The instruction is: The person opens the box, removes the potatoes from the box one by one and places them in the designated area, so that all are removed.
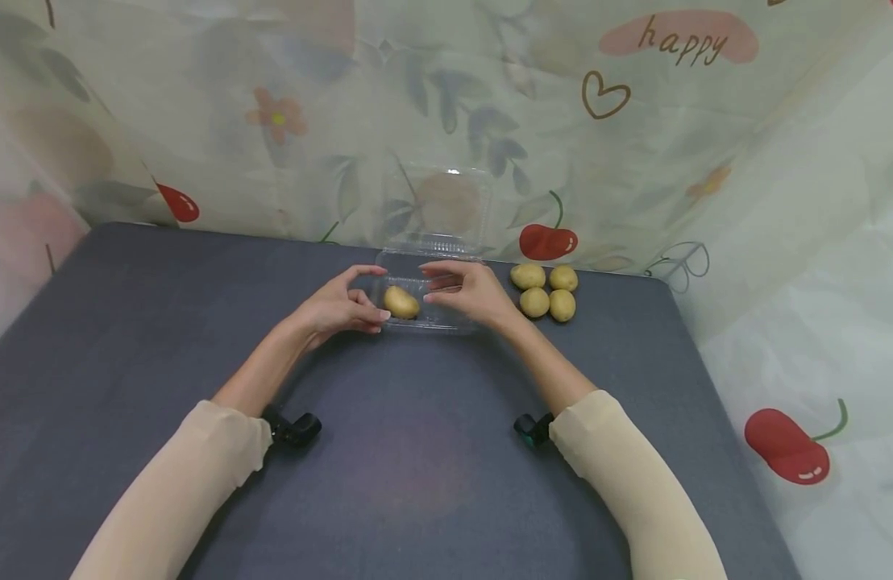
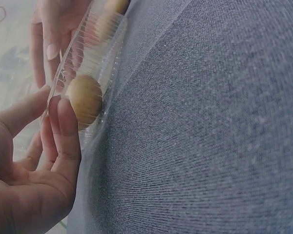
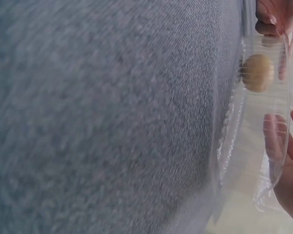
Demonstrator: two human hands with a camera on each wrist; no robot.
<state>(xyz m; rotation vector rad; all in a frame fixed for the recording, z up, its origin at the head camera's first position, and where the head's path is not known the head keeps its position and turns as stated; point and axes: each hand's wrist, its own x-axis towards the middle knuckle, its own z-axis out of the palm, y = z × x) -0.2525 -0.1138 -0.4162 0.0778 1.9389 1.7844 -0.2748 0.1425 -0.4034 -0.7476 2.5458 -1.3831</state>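
Observation:
A clear plastic clamshell container [image 1: 439, 327] lies near the table's back edge, its lid [image 1: 454, 201] raised against the curtain. One potato [image 1: 400, 303] sits in its left part; the same potato [image 2: 85, 101] shows through the ribbed wall in the left wrist view. My left hand [image 1: 338, 308] pinches the container's left rim between thumb and fingers. Over the right part of the container is my right hand [image 1: 474, 293], its fingers loosely extended and spread from the thumb, with nothing between them. In the right wrist view those fingers [image 3: 274, 134] appear partly behind the clear wall.
Several potatoes [image 1: 534, 302] stand grouped on the dark grey table [image 1: 403, 467], just right of the container. A patterned curtain [image 1: 272, 177] hangs behind the table, and a white sheet [image 1: 816, 322] at the right. Each wrist wears a small black camera [image 1: 301, 429].

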